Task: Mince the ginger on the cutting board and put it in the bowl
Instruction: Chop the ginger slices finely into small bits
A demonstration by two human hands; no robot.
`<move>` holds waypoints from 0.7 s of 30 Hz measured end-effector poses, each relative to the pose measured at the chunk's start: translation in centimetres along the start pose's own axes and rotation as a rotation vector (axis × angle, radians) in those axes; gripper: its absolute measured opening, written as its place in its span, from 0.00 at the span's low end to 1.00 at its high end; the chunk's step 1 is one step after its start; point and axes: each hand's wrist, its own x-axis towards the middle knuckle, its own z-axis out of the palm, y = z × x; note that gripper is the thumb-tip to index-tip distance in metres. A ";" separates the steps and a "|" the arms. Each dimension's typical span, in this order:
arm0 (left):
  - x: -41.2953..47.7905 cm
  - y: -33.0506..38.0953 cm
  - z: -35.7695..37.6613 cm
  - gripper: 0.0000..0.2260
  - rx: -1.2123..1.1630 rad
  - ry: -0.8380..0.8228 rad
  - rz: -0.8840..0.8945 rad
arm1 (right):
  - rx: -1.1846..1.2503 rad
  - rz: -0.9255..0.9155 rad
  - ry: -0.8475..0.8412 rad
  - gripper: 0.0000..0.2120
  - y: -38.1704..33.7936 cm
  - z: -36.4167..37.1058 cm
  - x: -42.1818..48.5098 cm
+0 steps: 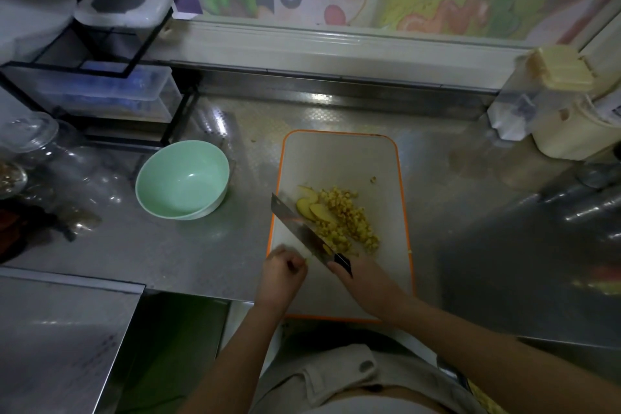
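A white cutting board with an orange rim lies on the steel counter. On it sits a heap of minced ginger with a few uncut ginger slices at its left side. My right hand grips the black handle of a cleaver, whose blade lies slantwise against the left of the ginger. My left hand hovers at the board's near left edge with its fingers curled, holding nothing that I can see. An empty mint-green bowl stands to the left of the board.
A black wire rack with plastic boxes stands at the back left, with glass jars in front of it. Cream-coloured containers stand at the back right. A steel ledge sits lower at the near left.
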 end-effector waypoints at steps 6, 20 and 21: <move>0.1 -0.1 0.2 0.11 -0.012 -0.003 -0.019 | -0.016 0.013 -0.011 0.19 -0.4 0.4 -0.2; 0.0 0.1 0.2 0.09 0.004 -0.007 -0.013 | -0.014 -0.005 0.042 0.18 -0.7 0.3 -0.5; 0.0 0.2 0.2 0.09 0.008 -0.016 -0.027 | -0.027 0.002 0.035 0.18 -0.7 0.4 -0.5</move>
